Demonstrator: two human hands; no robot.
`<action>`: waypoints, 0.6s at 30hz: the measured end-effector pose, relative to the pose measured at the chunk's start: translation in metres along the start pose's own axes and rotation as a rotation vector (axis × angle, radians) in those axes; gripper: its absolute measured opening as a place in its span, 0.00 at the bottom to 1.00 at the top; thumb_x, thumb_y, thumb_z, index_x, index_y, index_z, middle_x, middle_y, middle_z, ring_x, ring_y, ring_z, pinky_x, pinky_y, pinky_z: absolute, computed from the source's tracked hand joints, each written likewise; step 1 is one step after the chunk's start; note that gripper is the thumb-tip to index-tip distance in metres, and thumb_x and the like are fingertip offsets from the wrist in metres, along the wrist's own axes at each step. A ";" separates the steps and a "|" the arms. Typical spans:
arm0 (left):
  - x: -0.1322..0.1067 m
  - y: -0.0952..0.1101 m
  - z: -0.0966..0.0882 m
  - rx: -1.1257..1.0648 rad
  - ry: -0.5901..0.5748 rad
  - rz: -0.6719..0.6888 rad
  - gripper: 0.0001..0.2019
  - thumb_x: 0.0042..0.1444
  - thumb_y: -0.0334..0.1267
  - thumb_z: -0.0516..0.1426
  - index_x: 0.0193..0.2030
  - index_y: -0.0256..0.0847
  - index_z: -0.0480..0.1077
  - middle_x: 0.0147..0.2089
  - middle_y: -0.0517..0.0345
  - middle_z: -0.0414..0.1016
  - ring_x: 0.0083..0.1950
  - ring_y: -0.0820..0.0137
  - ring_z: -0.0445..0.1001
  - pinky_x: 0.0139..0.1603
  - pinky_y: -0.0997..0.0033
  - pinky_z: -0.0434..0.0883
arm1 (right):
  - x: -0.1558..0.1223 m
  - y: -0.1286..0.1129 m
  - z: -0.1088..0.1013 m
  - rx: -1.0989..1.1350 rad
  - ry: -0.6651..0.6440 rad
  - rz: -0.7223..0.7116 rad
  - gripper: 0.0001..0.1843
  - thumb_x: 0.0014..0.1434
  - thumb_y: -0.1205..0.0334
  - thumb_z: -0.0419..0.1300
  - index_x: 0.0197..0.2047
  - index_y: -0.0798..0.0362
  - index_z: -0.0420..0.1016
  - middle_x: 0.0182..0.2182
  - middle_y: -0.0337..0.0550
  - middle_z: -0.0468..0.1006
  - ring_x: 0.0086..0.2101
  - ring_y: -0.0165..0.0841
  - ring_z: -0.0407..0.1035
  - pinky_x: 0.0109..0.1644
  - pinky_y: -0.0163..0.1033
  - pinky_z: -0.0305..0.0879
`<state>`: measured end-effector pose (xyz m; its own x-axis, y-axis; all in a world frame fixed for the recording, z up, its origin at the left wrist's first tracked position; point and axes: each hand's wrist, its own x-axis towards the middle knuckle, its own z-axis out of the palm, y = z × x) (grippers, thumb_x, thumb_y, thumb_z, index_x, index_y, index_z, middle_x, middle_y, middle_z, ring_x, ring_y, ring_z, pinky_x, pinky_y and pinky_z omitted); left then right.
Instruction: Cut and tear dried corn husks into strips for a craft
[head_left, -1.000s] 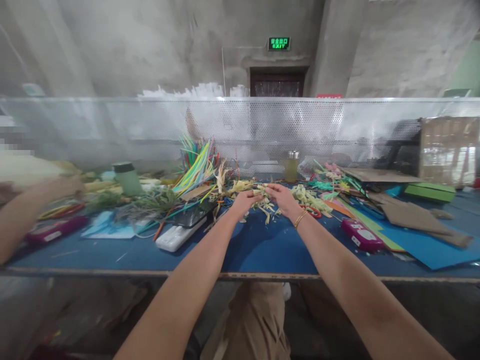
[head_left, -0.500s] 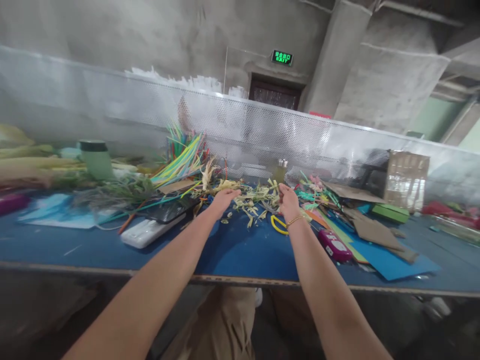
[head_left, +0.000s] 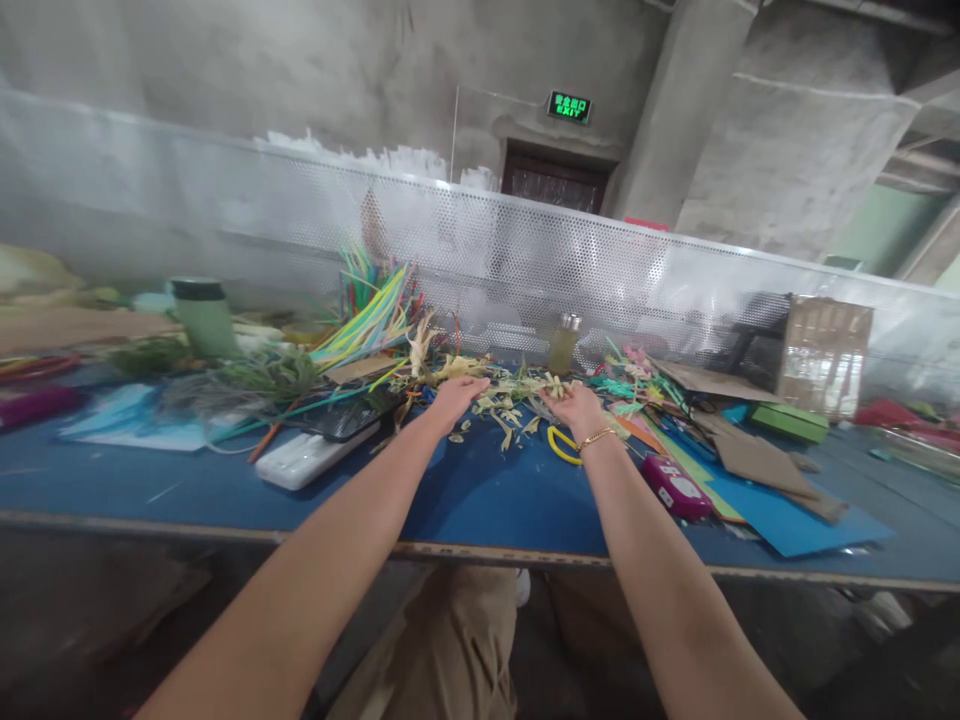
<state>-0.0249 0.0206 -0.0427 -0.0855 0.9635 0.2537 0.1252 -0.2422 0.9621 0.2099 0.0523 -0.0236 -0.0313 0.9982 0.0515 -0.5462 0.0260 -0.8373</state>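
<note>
Far left on the blue tabletop (head_left: 495, 500), a green lidded cup (head_left: 204, 316) is standing behind a white oblong case (head_left: 313, 455) and a fan of coloured strips (head_left: 371, 315). The left hand (head_left: 454, 398) is now lying flat, fingers loosely spread, holding nothing, on the left edge of the pale dried-leaf scraps (head_left: 510, 400); a second ago it was pinching into that pile close against the other hand. The right hand (head_left: 579, 408) is drifting apart from it, open and relaxed, bracelet showing, just above the yellow-handled scissors (head_left: 561, 446). The two hands parting suggests the scraps are being spread out across the tabletop rather than gripped. A magenta case (head_left: 676, 487) is lying farther right
</note>
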 end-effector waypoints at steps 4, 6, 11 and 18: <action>-0.002 0.000 0.001 -0.020 -0.044 -0.024 0.17 0.46 0.53 0.61 0.33 0.40 0.77 0.36 0.52 0.78 0.40 0.63 0.74 0.40 0.65 0.67 | -0.012 -0.006 0.005 0.234 0.032 0.079 0.33 0.62 0.36 0.28 0.43 0.49 0.64 0.42 0.52 0.73 0.43 0.40 0.73 0.44 0.56 0.71; -0.002 0.000 0.001 -0.021 -0.063 -0.023 0.17 0.46 0.53 0.61 0.33 0.40 0.77 0.36 0.52 0.79 0.39 0.63 0.74 0.39 0.65 0.67 | -0.018 -0.008 0.007 0.289 -0.006 0.088 0.40 0.58 0.30 0.28 0.49 0.50 0.64 0.48 0.56 0.71 0.49 0.44 0.70 0.46 0.60 0.69; -0.004 0.001 0.001 -0.030 -0.114 -0.020 0.19 0.44 0.55 0.62 0.32 0.40 0.77 0.37 0.52 0.79 0.38 0.63 0.74 0.37 0.66 0.67 | -0.024 -0.009 0.011 0.308 -0.076 0.069 0.45 0.56 0.28 0.29 0.55 0.52 0.63 0.50 0.60 0.70 0.52 0.46 0.68 0.49 0.64 0.65; -0.010 0.005 0.003 -0.028 -0.117 -0.030 0.21 0.43 0.57 0.61 0.32 0.40 0.77 0.36 0.52 0.79 0.36 0.64 0.74 0.33 0.68 0.65 | -0.028 -0.010 0.018 0.319 -0.153 0.127 0.47 0.55 0.27 0.30 0.55 0.57 0.62 0.49 0.62 0.71 0.51 0.48 0.68 0.50 0.66 0.64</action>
<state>-0.0206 0.0101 -0.0402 0.0269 0.9767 0.2127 0.0966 -0.2143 0.9720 0.2016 0.0229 -0.0069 -0.2277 0.9719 0.0591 -0.7623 -0.1401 -0.6319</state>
